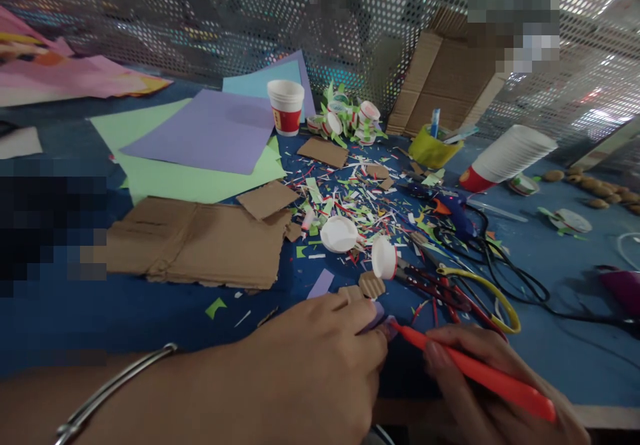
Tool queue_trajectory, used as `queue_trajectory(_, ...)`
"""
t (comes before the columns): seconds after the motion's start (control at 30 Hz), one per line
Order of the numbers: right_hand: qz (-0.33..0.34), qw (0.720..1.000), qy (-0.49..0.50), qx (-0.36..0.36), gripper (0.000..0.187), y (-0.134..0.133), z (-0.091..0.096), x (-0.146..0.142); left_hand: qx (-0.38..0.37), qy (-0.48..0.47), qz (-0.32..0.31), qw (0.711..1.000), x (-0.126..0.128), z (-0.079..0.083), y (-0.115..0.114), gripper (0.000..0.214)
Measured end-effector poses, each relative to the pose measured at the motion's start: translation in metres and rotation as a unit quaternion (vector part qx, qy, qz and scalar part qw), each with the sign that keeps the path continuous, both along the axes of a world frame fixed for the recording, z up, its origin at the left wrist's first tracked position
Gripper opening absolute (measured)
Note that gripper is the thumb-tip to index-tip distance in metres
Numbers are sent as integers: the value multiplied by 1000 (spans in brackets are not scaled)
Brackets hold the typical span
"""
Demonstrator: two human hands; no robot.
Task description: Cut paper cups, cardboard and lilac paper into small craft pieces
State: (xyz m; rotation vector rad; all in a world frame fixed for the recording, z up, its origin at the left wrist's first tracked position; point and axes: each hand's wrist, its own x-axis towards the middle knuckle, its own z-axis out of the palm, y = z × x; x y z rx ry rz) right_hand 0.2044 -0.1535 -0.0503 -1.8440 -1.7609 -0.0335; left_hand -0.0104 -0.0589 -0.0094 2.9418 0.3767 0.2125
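Near the table's front edge, my left hand (310, 365) has its fingers closed on a small piece of purple paper (373, 317), mostly hidden by the fingers. My right hand (463, 402) grips a red-orange pen (480, 368); its tip meets the purple paper by my left fingertips. Just beyond lie a purple paper strip (321, 284), a small ridged cardboard piece (372, 285) and a cut-down paper cup bottom (384, 258). Another white cup bottom (339, 234) is farther back. Scissors with a yellow handle (513, 308) rest beyond my right hand, beside a red-handled tool (450, 292).
Paper scraps (345, 192) litter the middle. Cardboard (220, 242) and purple sheets (205, 128) lie left. A paper cup stack (287, 108) stands behind; another stack (515, 155) leans right. A blue glue gun (460, 217) trails a black cord (530, 285). Perforated metal mesh (240, 25) rises behind.
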Motion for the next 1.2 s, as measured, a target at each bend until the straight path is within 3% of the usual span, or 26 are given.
queue_trajectory(0.17, 82, 996, -14, -16, 18, 11, 9, 4, 7, 1, 9, 1000, 0, 3, 0, 16)
queue_trajectory(0.5, 14, 999, 30, 11, 19, 4, 5, 1, 11, -6, 9, 1000, 0, 3, -4, 16)
queue_trajectory(1.2, 49, 999, -15, 7, 16, 7, 5, 3, 15, 24, -3, 1000, 1, 8, -4, 15)
